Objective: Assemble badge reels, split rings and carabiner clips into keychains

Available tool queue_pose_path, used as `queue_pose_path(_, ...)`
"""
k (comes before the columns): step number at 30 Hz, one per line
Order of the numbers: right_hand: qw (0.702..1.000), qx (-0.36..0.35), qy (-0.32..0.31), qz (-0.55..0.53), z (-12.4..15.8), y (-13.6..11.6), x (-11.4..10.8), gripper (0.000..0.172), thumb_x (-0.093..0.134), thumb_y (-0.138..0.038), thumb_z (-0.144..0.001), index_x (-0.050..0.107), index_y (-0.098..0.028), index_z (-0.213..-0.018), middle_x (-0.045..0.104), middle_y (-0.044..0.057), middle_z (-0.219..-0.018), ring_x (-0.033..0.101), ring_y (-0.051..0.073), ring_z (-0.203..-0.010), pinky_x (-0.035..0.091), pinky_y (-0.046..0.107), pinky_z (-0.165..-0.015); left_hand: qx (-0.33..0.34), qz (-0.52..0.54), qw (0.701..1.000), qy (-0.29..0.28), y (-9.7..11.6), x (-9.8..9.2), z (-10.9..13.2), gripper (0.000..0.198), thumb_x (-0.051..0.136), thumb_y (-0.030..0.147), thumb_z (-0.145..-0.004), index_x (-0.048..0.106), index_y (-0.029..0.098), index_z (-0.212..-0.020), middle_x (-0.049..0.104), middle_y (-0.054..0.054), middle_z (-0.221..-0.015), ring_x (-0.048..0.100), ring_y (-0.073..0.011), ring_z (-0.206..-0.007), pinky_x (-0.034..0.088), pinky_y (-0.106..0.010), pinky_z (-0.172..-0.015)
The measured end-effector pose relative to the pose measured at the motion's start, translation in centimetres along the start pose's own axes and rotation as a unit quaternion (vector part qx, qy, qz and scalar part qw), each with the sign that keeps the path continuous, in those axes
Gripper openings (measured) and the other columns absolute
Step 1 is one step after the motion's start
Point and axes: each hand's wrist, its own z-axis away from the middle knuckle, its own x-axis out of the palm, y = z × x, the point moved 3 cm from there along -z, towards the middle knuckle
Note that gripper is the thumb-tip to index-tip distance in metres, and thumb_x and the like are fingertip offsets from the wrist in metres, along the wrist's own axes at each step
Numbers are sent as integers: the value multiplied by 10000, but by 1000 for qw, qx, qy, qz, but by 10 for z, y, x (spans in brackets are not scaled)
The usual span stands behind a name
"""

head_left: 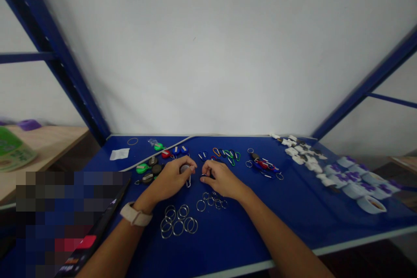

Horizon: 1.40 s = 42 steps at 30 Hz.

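My left hand (172, 177) is closed on a round dark badge reel (184, 168), and a silver clip (189, 182) hangs below its fingertips. Just to the right, my right hand (224, 178) pinches a small dark piece (208, 176), mostly hidden by the fingers; its kind is unclear. Green, red, blue and black badge reels (156, 168) lie beside and behind my left hand. Coloured carabiners (229, 153) are spread beyond my right hand. Nearer to me are large split rings (178, 227) and a group of smaller split rings (211, 202).
A pile of reels with carabiners and rings (264, 166) lies right of centre. White pieces (304, 158) and white rolls with purple parts (371, 204) line the right side. A screen (110, 208) stands at left front, near a white paper (119, 153). Behind the table rises a wall.
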Motion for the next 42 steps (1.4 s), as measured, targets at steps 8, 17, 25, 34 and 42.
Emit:
queue_pose_path(8,987,-3,47,-153,-1,-3,-3,122,751,-267,-799,661,-185,-808,466,-64,-613,371,79,-515,273,223,-490,-11,12,999,-33,0,3,1,198,501,329,-943,633,180,-944,596,12,-698,548,-152,-620,414,-269,-596)
queue_pose_path(17,967,-2,67,-246,0,-4,-2,191,750,-350,-796,649,-188,-800,684,5,-693,563,111,-557,428,249,-541,9,102,994,-29,7,0,-1,243,530,392,-943,624,168,-952,591,-2,-719,545,-150,-638,433,-280,-604)
queue_pose_path(25,965,-14,99,-241,1,-9,-3,181,768,-360,-774,677,-204,-771,661,-14,-630,556,118,-548,434,269,-550,24,188,981,-39,12,0,1,260,562,422,-938,606,168,-976,623,-22,-781,570,-151,-695,456,-285,-632)
queue_pose_path(34,963,-30,85,-255,2,-16,-2,213,745,-389,-805,667,-192,-818,688,0,-671,598,123,-535,477,272,-547,42,179,983,-18,17,0,1,272,571,427,-933,622,160,-920,611,-13,-762,564,-139,-664,461,-284,-635)
queue_pose_path(42,981,-89,53,-165,6,-22,-6,200,536,-324,-959,690,-197,-976,730,34,-822,634,127,-597,507,277,-619,32,179,983,-9,12,-2,-2,273,586,424,-916,616,153,-906,645,-20,-758,562,-136,-638,451,-277,-613)
